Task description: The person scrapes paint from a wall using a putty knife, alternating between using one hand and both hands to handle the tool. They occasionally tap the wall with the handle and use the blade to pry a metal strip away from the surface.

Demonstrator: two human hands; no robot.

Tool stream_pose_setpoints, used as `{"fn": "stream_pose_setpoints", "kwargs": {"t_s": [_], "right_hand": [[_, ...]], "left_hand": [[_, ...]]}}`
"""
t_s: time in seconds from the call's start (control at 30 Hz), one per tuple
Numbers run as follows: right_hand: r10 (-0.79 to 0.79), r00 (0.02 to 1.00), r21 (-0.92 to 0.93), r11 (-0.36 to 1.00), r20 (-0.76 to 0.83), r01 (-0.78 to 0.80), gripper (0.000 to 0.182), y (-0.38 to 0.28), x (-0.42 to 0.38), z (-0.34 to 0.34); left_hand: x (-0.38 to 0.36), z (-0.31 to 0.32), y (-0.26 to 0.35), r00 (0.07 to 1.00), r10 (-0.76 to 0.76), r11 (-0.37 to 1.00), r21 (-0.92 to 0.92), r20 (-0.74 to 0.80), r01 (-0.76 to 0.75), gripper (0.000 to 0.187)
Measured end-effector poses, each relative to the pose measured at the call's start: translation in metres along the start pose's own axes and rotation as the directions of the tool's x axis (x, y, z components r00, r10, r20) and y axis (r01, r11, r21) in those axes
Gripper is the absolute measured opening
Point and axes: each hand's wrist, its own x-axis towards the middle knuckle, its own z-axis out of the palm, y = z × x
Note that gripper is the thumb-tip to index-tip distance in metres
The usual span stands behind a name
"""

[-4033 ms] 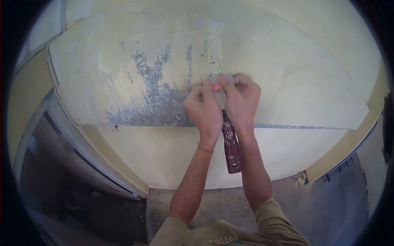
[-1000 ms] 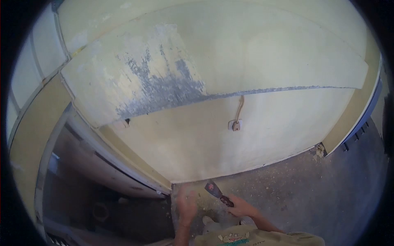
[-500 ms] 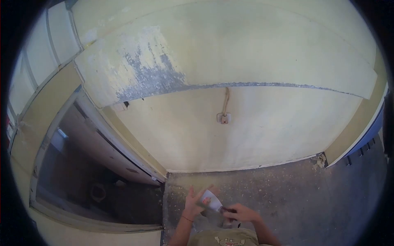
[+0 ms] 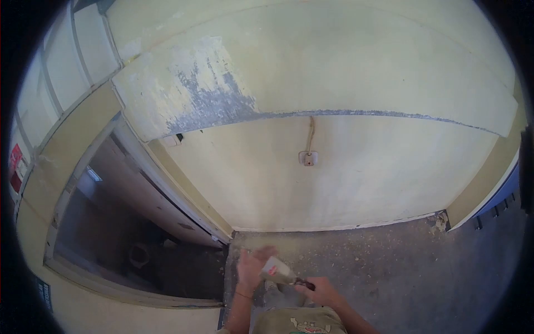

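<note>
My right hand (image 4: pixel 317 290) is closed round the dark handle of a scraper (image 4: pixel 279 270). The tool's broad, pale blade bears a red mark and points up and to the left. Beside the blade, my left hand (image 4: pixel 251 266) has its fingers spread and partly blurred; it holds nothing that I can see. Higher up, a cream wall band (image 4: pixel 361 72) has a scraped grey patch (image 4: pixel 214 97) at its left part and a rough grey lower edge.
A socket (image 4: pixel 308 158) with a cable above it is on the wall ahead. At the left is an open doorway with a dark room and a door (image 4: pixel 150 189). Small chips lie on the grey floor (image 4: pixel 389 267). Something blue (image 4: pixel 500 195) stands at the far right.
The scraper blade has moved a little left and turned, showing less of its white face. My left hand has shifted left and up. The view has shifted slightly.
</note>
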Motion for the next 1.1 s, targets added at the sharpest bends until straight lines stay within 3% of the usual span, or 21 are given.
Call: {"fn": "stream_pose_setpoints", "kwargs": {"t_s": [0.03, 0.07, 0.13, 0.17, 0.23, 0.27, 0.33, 0.37, 0.4, 0.43, 0.47, 0.53, 0.57, 0.63, 0.73, 0.8, 0.87, 0.93, 0.97, 1.03, 1.1], "right_hand": [[-0.045, 0.999, -0.081, 0.996, 0.000, 0.045, 0.054, -0.005, 0.008, 0.004], [-0.048, 0.999, -0.083, 0.995, 0.000, 0.048, 0.054, 0.000, 0.016, 0.006], [-0.097, 0.986, 0.019, 0.995, -0.136, 0.100, 0.050, 0.016, 0.029, 0.016], [-0.101, 0.986, 0.010, 0.995, -0.134, 0.104, 0.050, 0.021, 0.033, 0.014], [0.146, 0.963, -0.057, 0.985, -0.226, -0.163, 0.044, 0.030, 0.044, 0.013], [0.149, 0.963, -0.053, 0.985, -0.227, -0.165, 0.044, 0.042, 0.053, 0.018], [0.207, 0.961, 0.374, 0.919, -0.184, -0.126, 0.031, 0.044, 0.076, 0.015], [0.209, 0.960, 0.374, 0.919, -0.189, -0.127, 0.031, 0.042, 0.085, 0.017], [0.148, 0.977, 0.468, 0.882, -0.151, -0.062, 0.028, -0.005, 0.085, 0.005], [0.084, 0.988, 0.559, 0.829, -0.128, 0.002, 0.028, -0.044, 0.095, -0.004], [0.003, 0.989, 0.617, 0.782, -0.146, 0.089, 0.028, -0.065, 0.110, -0.006], [-0.059, 0.981, 0.673, 0.721, -0.183, 0.169, 0.031, -0.103, 0.134, -0.011], [-0.101, 0.976, 0.710, 0.672, -0.195, 0.211, 0.033, -0.124, 0.145, -0.018], [-0.130, 0.967, 0.746, 0.616, -0.221, 0.253, 0.034, -0.149, 0.169, -0.030], [-0.164, 0.932, 0.723, 0.592, -0.324, 0.356, 0.033, -0.169, 0.201, -0.042], [-0.221, 0.894, 0.691, 0.570, -0.391, 0.443, 0.032, -0.179, 0.218, -0.051], [-0.148, 0.893, 0.683, 0.596, -0.425, 0.424, 0.032, -0.195, 0.231, -0.060], [-0.080, 0.888, 0.681, 0.612, -0.453, 0.402, 0.031, -0.204, 0.244, -0.068], [-0.087, 0.876, 0.662, 0.621, -0.475, 0.421, 0.031, -0.206, 0.249, -0.072], [-0.083, 0.863, 0.643, 0.632, -0.499, 0.433, 0.032, -0.206, 0.257, -0.077], [-0.115, 0.847, 0.656, 0.581, -0.520, 0.482, 0.031, -0.203, 0.263, -0.082]], "left_hand": [[-0.003, 0.014, -0.004, 0.982, -0.155, 0.981, 0.135, 0.108, 0.140, 0.092], [-0.007, 0.029, 0.003, 0.982, -0.152, 0.982, 0.134, 0.110, 0.137, 0.092], [-0.017, 0.062, 0.023, 0.931, -0.076, 0.995, 0.092, 0.358, 0.046, 0.091], [-0.021, 0.067, 0.035, 0.930, -0.068, 0.996, 0.085, 0.361, 0.040, 0.091], [-0.025, 0.062, 0.075, 0.922, 0.065, 0.997, -0.057, 0.381, -0.047, 0.086], [-0.021, 0.054, 0.087, 0.923, 0.061, 0.998, -0.053, 0.381, -0.044, 0.086], [-0.008, 0.049, 0.106, 0.764, 0.125, 0.980, 0.041, 0.634, -0.194, 0.062], [0.000, 0.052, 0.109, 0.761, 0.122, 0.981, 0.040, 0.637, -0.191, 0.062], [0.005, 0.074, 0.114, 0.870, 0.094, 0.821, 0.457, 0.484, -0.343, 0.044], [0.017, 0.093, 0.120, 0.934, 0.144, 0.491, 0.796, 0.326, -0.354, 0.026], [0.033, 0.107, 0.126, 0.934, 0.127, 0.493, 0.796, 0.333, -0.351, 0.026], [0.064, 0.129, 0.139, 0.677, 0.190, 0.103, 0.672, 0.710, -0.734, 0.010], [0.080, 0.137, 0.147, 0.675, 0.176, 0.114, 0.666, 0.717, -0.737, 0.010], [0.110, 0.148, 0.163, 0.472, 0.220, -0.151, 0.508, 0.854, -0.848, 0.012], [0.158, 0.149, 0.187, 0.372, 0.241, -0.262, 0.429, 0.896, -0.864, 0.014], [0.186, 0.150, 0.197, 0.348, 0.228, -0.279, 0.403, 0.909, -0.872, 0.016], [0.210, 0.157, 0.202, 0.320, 0.223, -0.295, 0.377, 0.921, -0.878, 0.017], [0.232, 0.167, 0.206, 0.177, 0.107, -0.349, 0.204, 0.978, -0.915, 0.015], [0.241, 0.175, 0.208, 0.178, 0.094, -0.337, 0.199, 0.980, -0.920, 0.015], [0.257, 0.195, 0.207, 0.029, -0.082, -0.231, 0.010, 0.996, -0.973, 0.013], [0.273, 0.210, 0.197, -0.015, -0.132, -0.182, -0.039, 0.991, -0.983, 0.009]]}}
